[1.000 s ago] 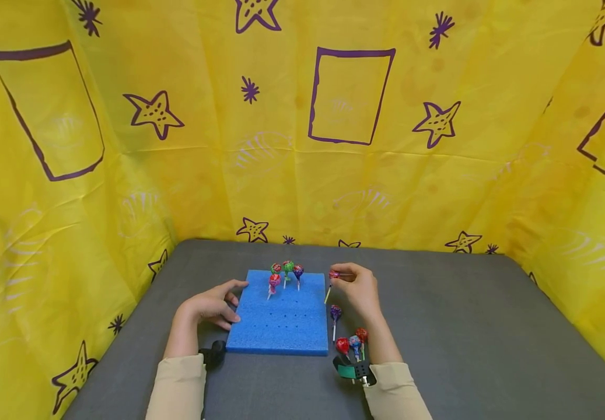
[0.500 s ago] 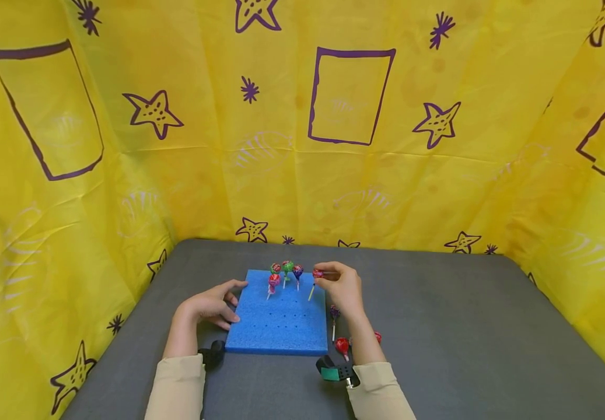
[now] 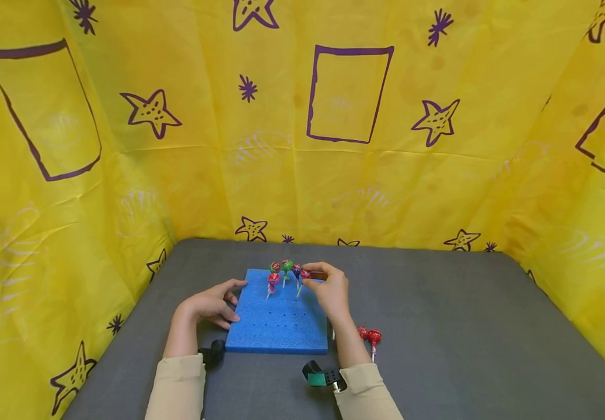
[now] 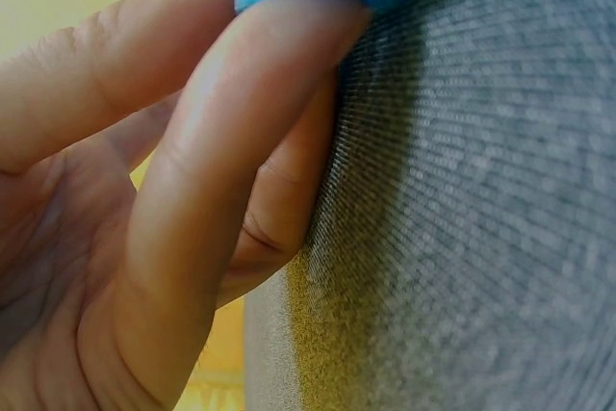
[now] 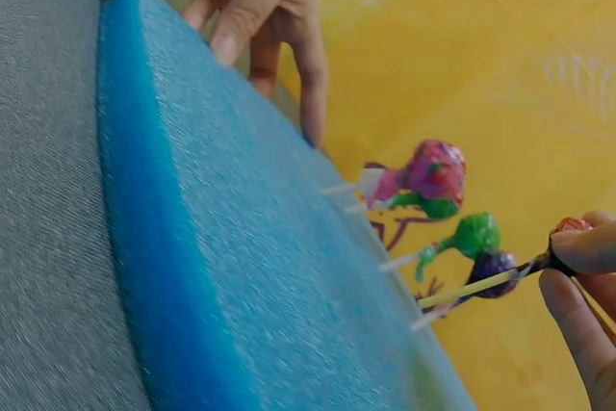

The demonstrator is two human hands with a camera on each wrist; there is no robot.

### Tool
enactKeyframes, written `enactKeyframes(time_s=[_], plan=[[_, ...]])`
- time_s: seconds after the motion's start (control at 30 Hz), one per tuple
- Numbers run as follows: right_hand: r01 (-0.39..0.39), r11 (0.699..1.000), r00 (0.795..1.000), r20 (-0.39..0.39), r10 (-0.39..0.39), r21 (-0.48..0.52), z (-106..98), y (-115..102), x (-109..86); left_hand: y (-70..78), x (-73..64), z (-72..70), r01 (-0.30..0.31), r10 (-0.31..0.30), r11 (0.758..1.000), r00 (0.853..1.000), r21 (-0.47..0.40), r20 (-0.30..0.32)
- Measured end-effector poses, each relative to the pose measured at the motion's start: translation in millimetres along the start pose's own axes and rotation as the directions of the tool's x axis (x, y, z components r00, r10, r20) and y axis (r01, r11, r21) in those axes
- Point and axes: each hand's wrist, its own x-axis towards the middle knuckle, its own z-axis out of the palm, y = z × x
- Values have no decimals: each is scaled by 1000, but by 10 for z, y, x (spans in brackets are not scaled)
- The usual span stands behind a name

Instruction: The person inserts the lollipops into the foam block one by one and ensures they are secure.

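Note:
A blue foam board with rows of small holes lies flat on the table. Several wrapped lollipops stand in its far part: a pink one, a red-and-green one, a green one and a purple one. My right hand pinches a red lollipop with a yellow stick by its wrapped end. The stick points down beside the purple lollipop; whether its tip touches the foam I cannot tell. My left hand rests against the board's left edge, its thumb touching the foam.
Red lollipops lie on the grey table to the right of the board, partly hidden by my right forearm. A yellow patterned cloth encloses the back and sides. Black straps sit at both wrists.
My right hand has moved left with the red lollipop, from beside the board's right edge to over its far part, next to the purple lollipop. The left hand has stayed put.

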Motion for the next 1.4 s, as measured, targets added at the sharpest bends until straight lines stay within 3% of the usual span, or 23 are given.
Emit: enactKeyframes(time_s=[0.27,0.73,1.4], plan=[[6,999,1000,13,-7,52,126,-8,-31,-8,-3,-1,-2,2,1000,1000,2,1],[28,998,999,-23,-27,55,254,30,-44,14,8,-2,-5,5,1000,1000,-4,5],[38,999,999,-15,-39,-5,334,78,-69,8,-6,-4,0,0,1000,1000,9,-1]])
